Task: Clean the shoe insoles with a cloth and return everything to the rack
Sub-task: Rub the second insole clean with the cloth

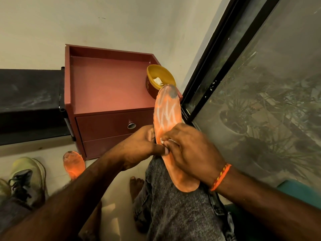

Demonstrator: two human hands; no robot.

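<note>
An orange insole (pixel 166 112) with white streaks and a dark smudge at its toe rests on my right knee, toe pointing away from me. My left hand (pixel 142 145) grips its left edge near the middle. My right hand (pixel 189 150) lies over the insole and pinches a small white cloth (pixel 163 140) against its surface; most of the cloth is hidden under my fingers. A second orange insole (pixel 73 164) lies on the floor to the left, partly behind my left forearm. A grey and yellow-green shoe (pixel 27 181) stands at the lower left.
A dark red cabinet (pixel 107 94) with two drawers stands ahead against the wall. On its right corner sits a yellow bowl (pixel 160 79) with a white wad inside. A black rack top (pixel 29 98) is at the left, a dark-framed window (pixel 260 101) at the right.
</note>
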